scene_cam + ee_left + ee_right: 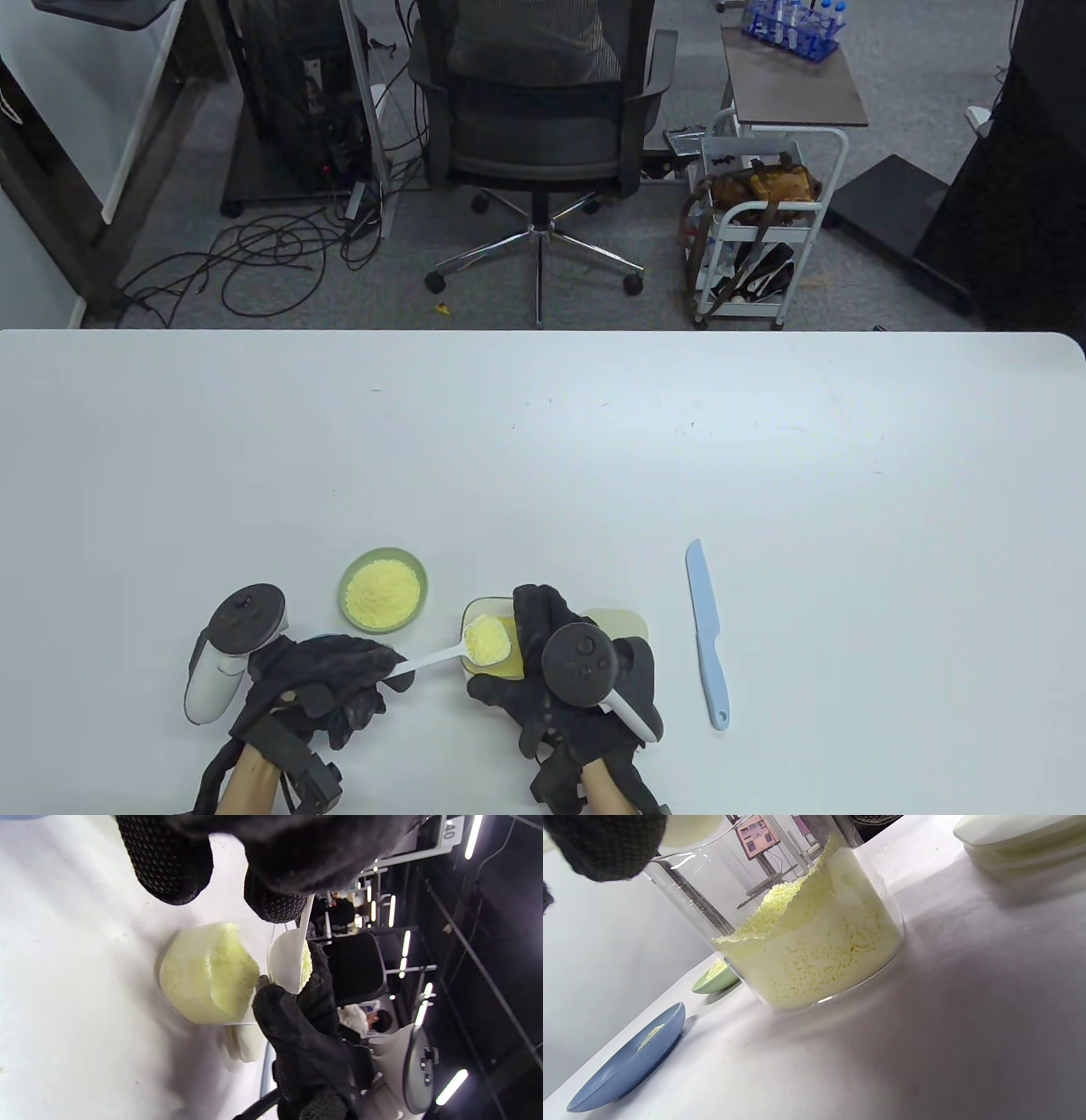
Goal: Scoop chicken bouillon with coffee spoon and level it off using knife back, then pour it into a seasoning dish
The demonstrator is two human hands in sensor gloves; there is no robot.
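On the left of the table view, the left hand (318, 679) is seen with its fingers curled round the handle of a white coffee spoon (458, 647), and the spoon is held out to the right. Its bowl is heaped with yellow chicken bouillon (485, 638) and is poised over the mouth of a clear jar (492, 645). Just behind the hand, a green seasoning dish (383, 590) piled with granules is set on the white table (543, 441). A blue dish (628, 1063) with a little powder in it is caught only in the right wrist view, near the green one. Next, the jar is flanked by the right hand (568, 671); its fingers seem to be wrapped round the glass, though the grip is hidden under the tracker. A pale lid (624, 624) is lying just beyond that hand. Well to the right, a light blue knife (707, 632) is left flat and untouched.
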